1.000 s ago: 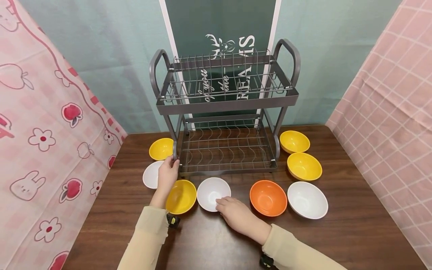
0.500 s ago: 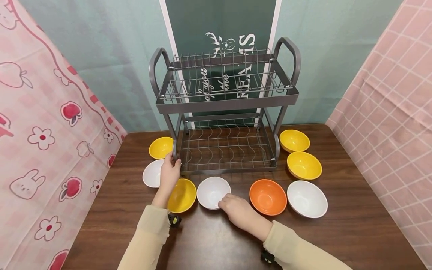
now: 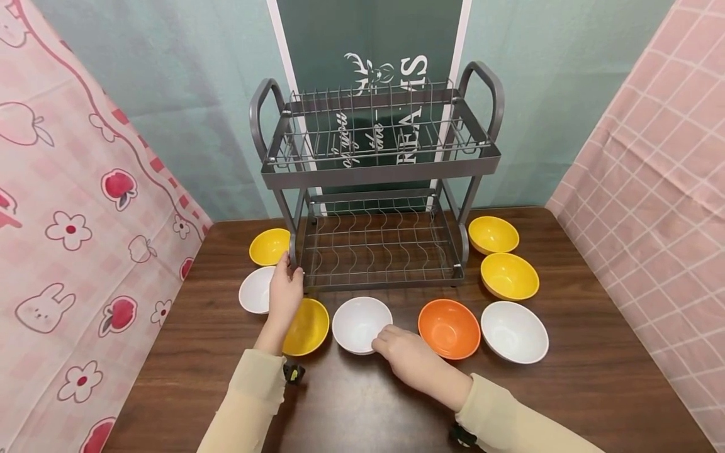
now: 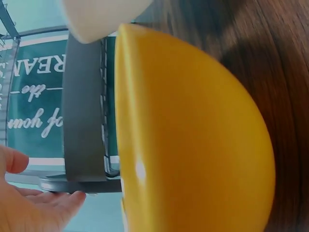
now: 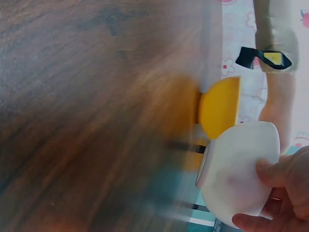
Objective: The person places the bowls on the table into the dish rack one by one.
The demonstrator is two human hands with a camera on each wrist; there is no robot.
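My right hand point(image 3: 416, 362) pinches the near right rim of a small white bowl point(image 3: 360, 319), thumb on the outer wall in the right wrist view. That bowl is in front of the grey two-tier dish rack point(image 3: 381, 178). At the rack's lower left front corner, my left hand point(image 3: 285, 296) holds the upright between thumb and fingers. Just below the left hand sits a yellow bowl point(image 3: 308, 330), which fills much of the left wrist view. Another white bowl point(image 3: 255, 291) is partly hidden behind the left hand, with a yellow bowl point(image 3: 269, 246) beyond it.
Right of the held bowl stand an orange bowl point(image 3: 449, 329) and a larger white bowl point(image 3: 514, 331). Two yellow bowls point(image 3: 510, 277) sit beside the rack's right side. Pink cloths hang on both sides, a green curtain point(image 3: 538, 113) at the back.
My right hand has shifted slightly right and nearer to me, moving its fingers from inside the white bowl to its rim. The bowl moves slightly right and looks larger. My left hand stays on the rack.
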